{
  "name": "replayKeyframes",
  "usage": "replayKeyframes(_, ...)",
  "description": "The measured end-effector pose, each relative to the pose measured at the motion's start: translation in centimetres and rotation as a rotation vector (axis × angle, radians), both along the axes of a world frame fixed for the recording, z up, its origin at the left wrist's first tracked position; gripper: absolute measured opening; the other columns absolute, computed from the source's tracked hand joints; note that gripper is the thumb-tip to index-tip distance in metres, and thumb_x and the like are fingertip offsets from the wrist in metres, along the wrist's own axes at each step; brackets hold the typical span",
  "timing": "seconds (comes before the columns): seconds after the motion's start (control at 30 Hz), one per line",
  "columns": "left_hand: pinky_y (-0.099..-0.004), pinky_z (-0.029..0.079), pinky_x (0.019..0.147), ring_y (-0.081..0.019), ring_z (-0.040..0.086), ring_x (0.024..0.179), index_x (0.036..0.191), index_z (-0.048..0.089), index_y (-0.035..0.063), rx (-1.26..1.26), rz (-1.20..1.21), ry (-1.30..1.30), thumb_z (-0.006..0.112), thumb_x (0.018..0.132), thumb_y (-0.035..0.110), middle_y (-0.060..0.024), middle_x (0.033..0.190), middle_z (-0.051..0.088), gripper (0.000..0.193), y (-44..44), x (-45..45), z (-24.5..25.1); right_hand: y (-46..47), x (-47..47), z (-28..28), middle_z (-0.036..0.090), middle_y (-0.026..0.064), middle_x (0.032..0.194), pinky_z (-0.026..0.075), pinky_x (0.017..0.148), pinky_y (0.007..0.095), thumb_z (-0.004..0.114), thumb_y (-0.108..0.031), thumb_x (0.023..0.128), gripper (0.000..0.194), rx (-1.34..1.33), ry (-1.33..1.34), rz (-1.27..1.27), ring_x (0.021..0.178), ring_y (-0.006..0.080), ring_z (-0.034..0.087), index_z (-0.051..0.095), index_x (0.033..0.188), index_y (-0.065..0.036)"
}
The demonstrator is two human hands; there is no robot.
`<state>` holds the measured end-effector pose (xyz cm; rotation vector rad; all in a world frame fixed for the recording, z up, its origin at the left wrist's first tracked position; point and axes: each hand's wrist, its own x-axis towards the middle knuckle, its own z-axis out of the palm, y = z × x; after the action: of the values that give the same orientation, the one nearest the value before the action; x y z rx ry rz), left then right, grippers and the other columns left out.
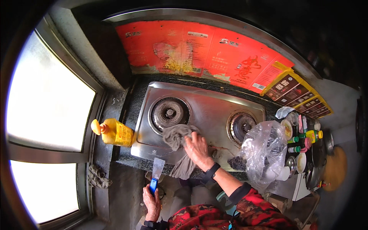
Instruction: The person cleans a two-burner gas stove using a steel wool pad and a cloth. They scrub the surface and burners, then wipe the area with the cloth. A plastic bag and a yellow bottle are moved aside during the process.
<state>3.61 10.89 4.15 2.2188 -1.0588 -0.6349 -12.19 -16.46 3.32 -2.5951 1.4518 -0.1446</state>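
Observation:
My right hand [197, 149] presses a grey cloth [176, 136] onto the stainless-steel gas stove [204, 110], just below the left burner [170, 112]. Part of the cloth hangs over the stove's front edge. Low in front of the counter, my left hand [152, 201] grips the blue handle of a scraper [155, 175], its broad blade pointing up towards the counter edge. The right burner [244, 126] looks brown and stained around its ring. A control knob [216, 154] shows just beyond my right hand.
A yellow pump bottle [118, 132] leans at the stove's left. A clear plastic bag [263, 152] covers the right corner, beside a dark scouring pad [237, 163]. Several bottles and bowls crowd the right. Another rag [98, 176] lies on the windowsill. Red cardboard [198, 51] lines the back wall.

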Motion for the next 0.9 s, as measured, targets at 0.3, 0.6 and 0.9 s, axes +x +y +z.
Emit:
replayKeyframes(0.3,-0.0466,0.045,0.086,-0.0406,0.056,0.099,0.125,0.051,-0.0019,-0.078,-0.004,-0.003,0.062,0.094,0.016,-0.0200,0.108,0.056,0.038,0.4,0.0,0.0,-12.2,-3.4,0.7,0.066,0.0130,0.069,0.057,0.064,0.0445,0.067,-0.023,0.088,0.029,0.278,-0.290,-0.494,0.070,0.0303,0.069,0.066,0.102,0.001)
replayKeyframes(0.6,-0.0445,0.046,0.085,-0.0400,0.057,0.097,0.124,0.051,-0.0026,-0.118,0.016,-0.012,0.063,0.093,0.014,-0.0206,0.106,0.056,0.037,-1.6,-0.2,-0.7,-8.4,-3.4,1.2,0.047,0.0179,0.135,0.043,0.100,0.0492,0.072,-0.040,0.087,0.053,-0.047,-0.085,-0.108,0.124,0.0344,0.045,0.059,0.129,-0.010)
replayKeyframes(0.9,-0.0459,0.046,0.081,-0.0410,0.056,0.092,0.122,0.052,-0.0038,-0.142,-0.001,0.000,0.062,0.094,0.014,-0.0213,0.101,0.054,0.035,-3.8,-0.3,-1.2,-18.0,-0.1,-3.8,0.040,0.0171,0.149,0.028,0.115,0.0509,0.063,-0.024,0.089,0.055,-0.145,-0.196,0.111,0.141,0.0354,0.034,0.050,0.141,-0.010)
